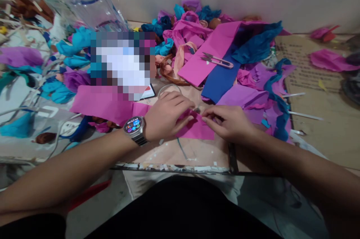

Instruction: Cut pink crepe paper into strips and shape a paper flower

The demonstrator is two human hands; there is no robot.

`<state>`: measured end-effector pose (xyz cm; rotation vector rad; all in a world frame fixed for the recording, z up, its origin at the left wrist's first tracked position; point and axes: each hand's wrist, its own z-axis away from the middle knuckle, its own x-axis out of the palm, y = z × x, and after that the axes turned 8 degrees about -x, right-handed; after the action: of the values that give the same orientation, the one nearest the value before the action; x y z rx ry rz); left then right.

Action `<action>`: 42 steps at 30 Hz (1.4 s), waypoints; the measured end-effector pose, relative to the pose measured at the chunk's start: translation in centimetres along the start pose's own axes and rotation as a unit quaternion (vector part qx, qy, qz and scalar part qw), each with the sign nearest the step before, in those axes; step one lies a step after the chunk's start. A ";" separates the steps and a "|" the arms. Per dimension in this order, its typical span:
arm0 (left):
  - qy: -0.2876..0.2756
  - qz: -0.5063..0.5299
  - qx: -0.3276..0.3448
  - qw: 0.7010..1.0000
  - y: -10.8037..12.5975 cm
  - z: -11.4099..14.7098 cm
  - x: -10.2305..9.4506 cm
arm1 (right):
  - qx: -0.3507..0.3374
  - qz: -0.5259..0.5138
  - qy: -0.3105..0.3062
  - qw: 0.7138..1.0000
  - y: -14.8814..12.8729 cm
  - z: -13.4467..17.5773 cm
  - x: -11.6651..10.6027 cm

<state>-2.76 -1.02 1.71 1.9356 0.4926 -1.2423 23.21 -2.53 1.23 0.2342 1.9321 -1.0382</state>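
On the brown-topped table (202,153): flat, bright-pink rectangular paper (197,131) lies between the hands, near the front edge.
Left hand (168,113): fingers curve over the paper, thumb along it; whether it pinches, cannot tell.
Right hand (229,119): thumb and fingertips pinch the paper's edge.
Progress: seems early on this piece, mostly flat; what is left cannot be told.
Behind: crinkled, crumpled blue-and-pink paper heap (188,25); slim metal snips (225,63) rest on smooth, folded magenta sheet (197,67).
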 end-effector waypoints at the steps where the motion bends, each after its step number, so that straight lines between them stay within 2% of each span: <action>1: 0.000 0.008 0.006 1.000 0.1 0.0 0.1 | -0.004 0.001 0.003 1.000 0.0 0.0 0.1; 8: -0.022 0.046 -0.005 0.999 0.6 -0.4 1.1 | 0.004 -0.004 0.004 1.000 0.0 0.3 0.5; 16: -0.025 0.050 0.000 0.998 0.5 -1.9 0.0 | -0.009 -0.033 0.008 0.999 -0.2 -0.1 -0.7; 22: -0.016 0.054 0.004 0.998 0.1 -3.0 0.0 | 0.004 0.116 -0.039 0.993 -0.1 -0.5 -2.0; 26: 0.026 0.105 0.001 0.994 0.0 -3.6 1.0 | -0.015 0.211 -0.073 0.975 0.3 -0.7 -3.0; 33: 0.065 0.085 0.001 0.994 -0.3 -3.2 1.9 | -0.017 0.200 -0.109 0.974 0.9 -0.8 -4.4; 36: 0.067 0.079 -0.004 0.995 -0.3 -3.0 2.0 | 0.005 0.224 -0.075 0.972 1.7 -0.9 -5.4; 40: 0.072 0.069 0.012 0.995 -0.3 -2.9 2.3 | 0.073 0.270 0.030 0.960 3.2 -1.2 -7.2; 42: 0.080 0.067 0.023 0.994 -0.3 -2.9 2.4 | 0.068 0.275 0.070 0.957 3.3 -1.3 -7.4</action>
<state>-0.17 1.24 0.11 2.0808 0.4097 -1.0267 28.38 2.22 5.49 0.8892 1.7636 -0.7886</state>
